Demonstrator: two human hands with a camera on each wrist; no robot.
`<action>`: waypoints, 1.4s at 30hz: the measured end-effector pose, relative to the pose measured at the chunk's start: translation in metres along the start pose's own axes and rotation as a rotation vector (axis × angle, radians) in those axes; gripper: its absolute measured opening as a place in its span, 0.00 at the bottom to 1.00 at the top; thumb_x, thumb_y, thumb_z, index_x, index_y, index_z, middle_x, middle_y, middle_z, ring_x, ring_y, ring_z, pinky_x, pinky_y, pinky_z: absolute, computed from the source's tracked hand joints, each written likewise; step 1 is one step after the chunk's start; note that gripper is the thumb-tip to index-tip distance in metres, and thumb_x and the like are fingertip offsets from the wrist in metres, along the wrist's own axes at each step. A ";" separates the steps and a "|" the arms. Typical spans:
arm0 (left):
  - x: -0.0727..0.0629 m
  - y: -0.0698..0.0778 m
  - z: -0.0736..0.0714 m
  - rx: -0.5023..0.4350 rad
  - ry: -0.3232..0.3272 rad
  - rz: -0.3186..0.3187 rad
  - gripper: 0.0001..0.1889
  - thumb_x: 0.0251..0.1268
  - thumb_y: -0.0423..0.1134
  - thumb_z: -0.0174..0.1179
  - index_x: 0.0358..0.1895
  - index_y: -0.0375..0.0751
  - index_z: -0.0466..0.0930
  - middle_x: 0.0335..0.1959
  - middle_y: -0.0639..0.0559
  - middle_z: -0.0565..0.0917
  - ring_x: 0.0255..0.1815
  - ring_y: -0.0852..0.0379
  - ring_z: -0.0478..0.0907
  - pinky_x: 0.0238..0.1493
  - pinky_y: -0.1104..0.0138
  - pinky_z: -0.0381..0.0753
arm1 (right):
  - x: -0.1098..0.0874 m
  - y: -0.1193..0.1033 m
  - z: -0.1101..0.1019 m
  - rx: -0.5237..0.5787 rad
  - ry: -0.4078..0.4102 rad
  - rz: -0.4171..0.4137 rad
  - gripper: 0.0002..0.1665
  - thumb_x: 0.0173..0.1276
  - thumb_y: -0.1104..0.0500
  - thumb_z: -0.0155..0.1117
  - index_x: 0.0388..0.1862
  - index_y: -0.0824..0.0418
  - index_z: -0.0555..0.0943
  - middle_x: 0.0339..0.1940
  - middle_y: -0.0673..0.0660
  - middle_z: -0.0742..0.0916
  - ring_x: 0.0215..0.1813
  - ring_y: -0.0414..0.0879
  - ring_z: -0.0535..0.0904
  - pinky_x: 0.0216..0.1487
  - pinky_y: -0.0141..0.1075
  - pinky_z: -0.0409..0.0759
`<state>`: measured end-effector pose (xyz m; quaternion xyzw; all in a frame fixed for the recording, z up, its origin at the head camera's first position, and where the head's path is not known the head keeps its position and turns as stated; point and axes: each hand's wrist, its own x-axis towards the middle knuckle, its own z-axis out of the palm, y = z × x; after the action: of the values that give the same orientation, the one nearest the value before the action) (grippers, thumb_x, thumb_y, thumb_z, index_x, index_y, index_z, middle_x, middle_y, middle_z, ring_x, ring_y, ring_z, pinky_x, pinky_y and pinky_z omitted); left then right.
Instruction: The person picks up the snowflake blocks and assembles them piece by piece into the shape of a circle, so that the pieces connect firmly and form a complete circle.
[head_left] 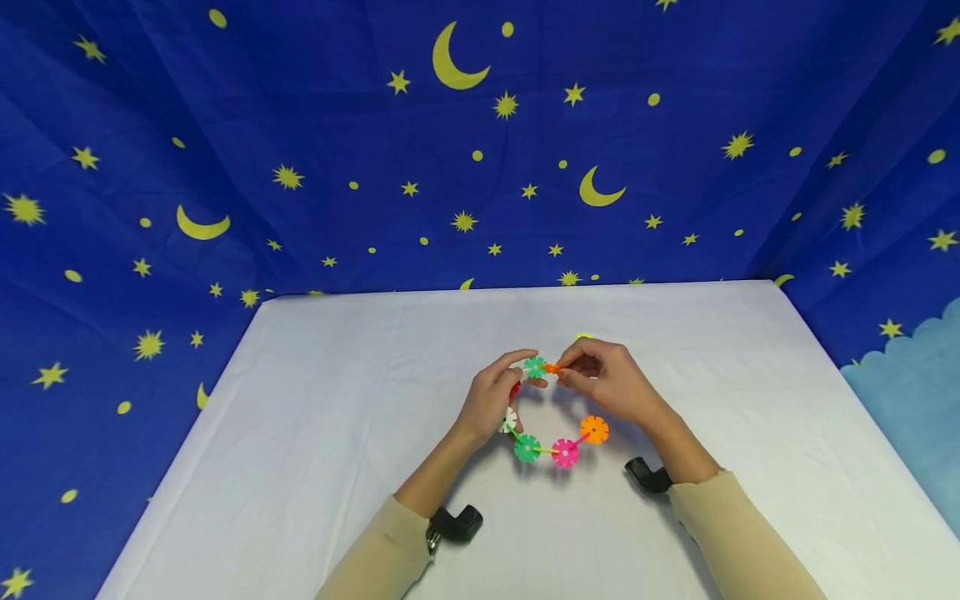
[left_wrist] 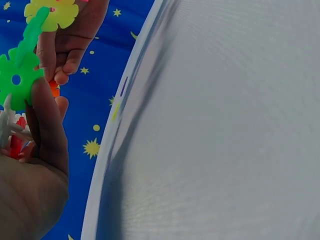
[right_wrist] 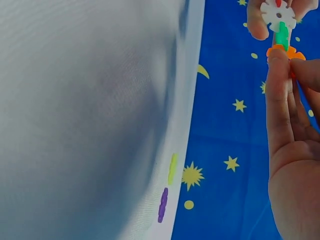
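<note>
A curved chain of notched, flower-like plastic discs hangs between both hands above the table. In the head view my left hand [head_left: 483, 404] holds its left side, near a white disc [head_left: 510, 420] and an upper green disc [head_left: 534, 367]. Thumb and fingers of my right hand [head_left: 611, 379] pinch an orange disc [head_left: 552, 368] that meets the upper green one. Below, the chain runs through a lower green disc [head_left: 527, 448] and a pink disc [head_left: 565, 453] to another orange disc [head_left: 595, 430] at the loose end. My left palm hides part of the chain.
A white-covered table [head_left: 300, 433] lies beneath the hands, with a blue star-patterned curtain [head_left: 375, 150] behind it. Near the far edge lie a yellow disc [right_wrist: 172, 169] and a purple disc [right_wrist: 163, 205]. Black wrist devices [head_left: 459, 525] sit at both cuffs.
</note>
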<state>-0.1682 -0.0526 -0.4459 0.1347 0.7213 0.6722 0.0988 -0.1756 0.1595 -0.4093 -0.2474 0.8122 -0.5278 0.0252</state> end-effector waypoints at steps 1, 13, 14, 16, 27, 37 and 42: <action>0.000 0.000 0.000 -0.011 -0.002 -0.003 0.20 0.76 0.33 0.37 0.64 0.47 0.72 0.44 0.33 0.83 0.07 0.43 0.71 0.13 0.55 0.78 | 0.000 -0.001 0.000 -0.004 -0.001 -0.004 0.04 0.63 0.72 0.64 0.37 0.69 0.81 0.35 0.61 0.84 0.38 0.55 0.84 0.42 0.40 0.83; 0.006 -0.018 0.000 0.012 0.016 0.049 0.17 0.76 0.42 0.43 0.61 0.40 0.71 0.36 0.39 0.86 0.08 0.57 0.62 0.09 0.68 0.63 | 0.003 0.025 0.003 -0.007 -0.025 -0.034 0.06 0.63 0.70 0.66 0.38 0.64 0.82 0.36 0.58 0.85 0.37 0.52 0.84 0.42 0.42 0.82; 0.006 -0.018 0.000 0.017 0.015 0.058 0.18 0.76 0.42 0.44 0.62 0.40 0.71 0.35 0.39 0.86 0.08 0.57 0.61 0.09 0.68 0.63 | 0.004 0.029 0.003 -0.006 -0.024 -0.035 0.05 0.63 0.69 0.66 0.38 0.63 0.82 0.36 0.57 0.85 0.37 0.50 0.84 0.42 0.41 0.82; 0.006 -0.018 0.001 0.020 0.018 0.068 0.19 0.75 0.43 0.46 0.63 0.40 0.71 0.33 0.39 0.86 0.08 0.58 0.61 0.09 0.68 0.62 | 0.004 0.033 0.003 -0.016 -0.023 -0.048 0.05 0.63 0.67 0.67 0.38 0.60 0.82 0.36 0.53 0.85 0.37 0.46 0.83 0.42 0.39 0.82; 0.006 -0.019 0.001 0.023 0.050 0.056 0.18 0.73 0.41 0.44 0.60 0.48 0.76 0.33 0.44 0.86 0.07 0.55 0.61 0.09 0.67 0.65 | 0.004 0.041 -0.011 -0.125 0.041 -0.039 0.09 0.65 0.63 0.66 0.43 0.55 0.83 0.40 0.54 0.85 0.40 0.43 0.81 0.41 0.38 0.80; 0.005 -0.019 -0.002 0.015 0.050 0.044 0.19 0.73 0.40 0.43 0.62 0.41 0.73 0.33 0.44 0.86 0.08 0.55 0.61 0.10 0.67 0.65 | 0.010 0.059 -0.030 -0.125 0.150 0.123 0.12 0.68 0.61 0.62 0.50 0.60 0.83 0.43 0.54 0.86 0.42 0.48 0.82 0.43 0.36 0.79; 0.006 -0.019 -0.002 0.012 0.049 0.041 0.19 0.73 0.40 0.43 0.62 0.41 0.73 0.33 0.44 0.86 0.08 0.55 0.60 0.10 0.67 0.65 | 0.014 0.072 -0.039 -0.174 0.171 0.195 0.14 0.70 0.58 0.61 0.52 0.61 0.82 0.43 0.55 0.86 0.40 0.49 0.81 0.40 0.41 0.79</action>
<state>-0.1752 -0.0534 -0.4641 0.1335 0.7245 0.6730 0.0665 -0.2266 0.2098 -0.4514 -0.1226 0.8743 -0.4695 -0.0145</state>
